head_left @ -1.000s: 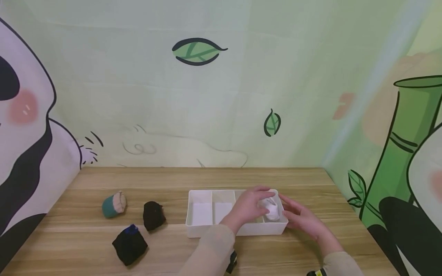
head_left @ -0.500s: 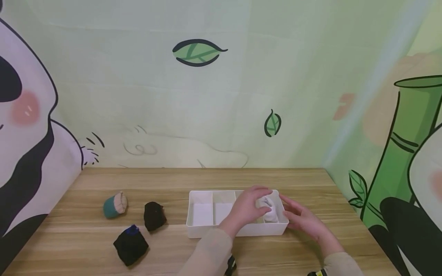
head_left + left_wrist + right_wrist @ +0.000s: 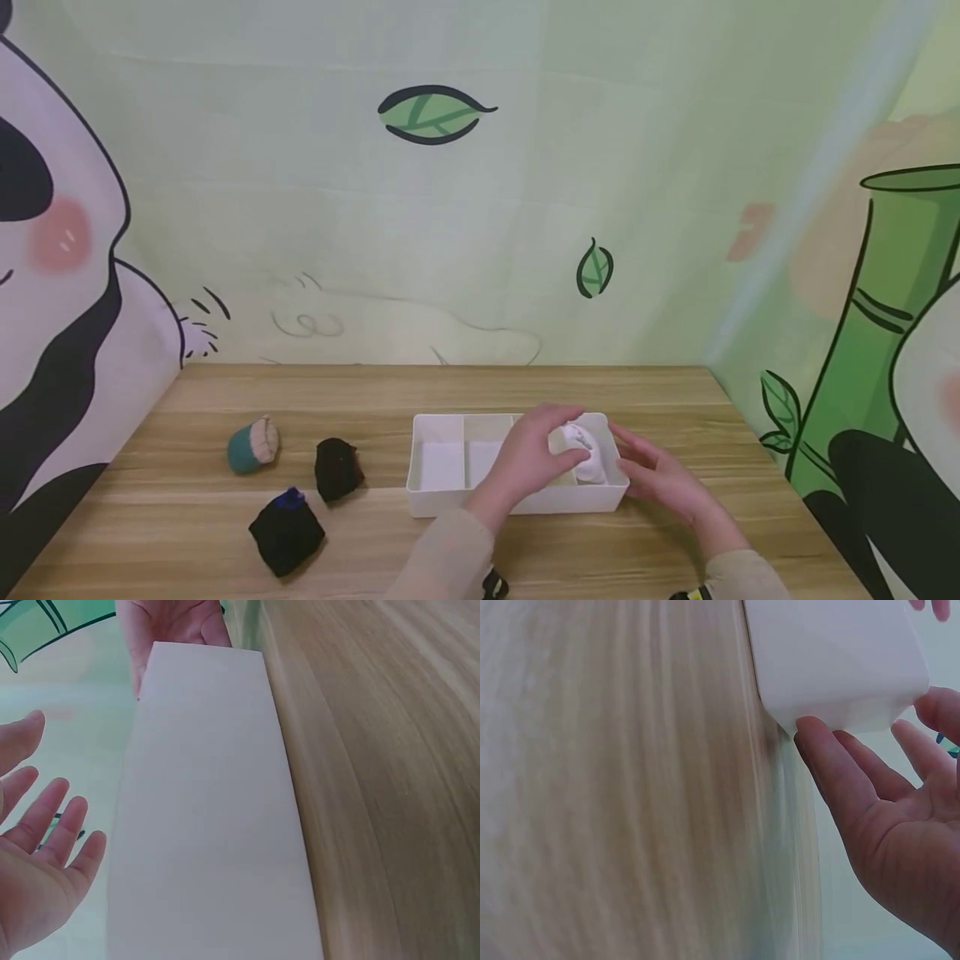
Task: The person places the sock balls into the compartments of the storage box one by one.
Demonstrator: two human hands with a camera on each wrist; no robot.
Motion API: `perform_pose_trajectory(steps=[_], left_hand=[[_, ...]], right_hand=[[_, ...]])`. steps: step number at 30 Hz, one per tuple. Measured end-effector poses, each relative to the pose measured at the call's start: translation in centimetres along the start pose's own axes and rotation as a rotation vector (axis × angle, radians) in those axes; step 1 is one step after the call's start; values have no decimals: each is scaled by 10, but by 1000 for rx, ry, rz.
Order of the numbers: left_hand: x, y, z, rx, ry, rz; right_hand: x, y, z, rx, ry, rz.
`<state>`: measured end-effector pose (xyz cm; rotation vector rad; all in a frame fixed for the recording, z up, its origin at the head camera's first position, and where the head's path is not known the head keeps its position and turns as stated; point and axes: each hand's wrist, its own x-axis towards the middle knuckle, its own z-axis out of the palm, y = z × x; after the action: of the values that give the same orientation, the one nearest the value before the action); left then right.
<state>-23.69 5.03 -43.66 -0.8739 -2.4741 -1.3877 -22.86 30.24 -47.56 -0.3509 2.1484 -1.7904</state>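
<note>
The box [image 3: 570, 501] looks smooth plastic, the white bundle [image 3: 592, 463] cloth.

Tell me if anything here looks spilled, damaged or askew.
Nothing stands out: no visible spill or damage. The white rectangular divided box sits flat, a white cloth bundle in one end compartment; the teal and beige cloth roll and two black cloth bundles lie left of it.
</note>
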Motion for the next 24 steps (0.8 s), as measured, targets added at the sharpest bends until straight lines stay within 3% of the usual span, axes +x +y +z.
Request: perform_pose_trajectory(steps=[12,24], left_hand=[[-14,9,-16,-37,43,5],[-27,7,-32,-123,161,2]], right_hand=[[1,-1,1,-18,23,36],[0,-2,1,-32,37,36]])
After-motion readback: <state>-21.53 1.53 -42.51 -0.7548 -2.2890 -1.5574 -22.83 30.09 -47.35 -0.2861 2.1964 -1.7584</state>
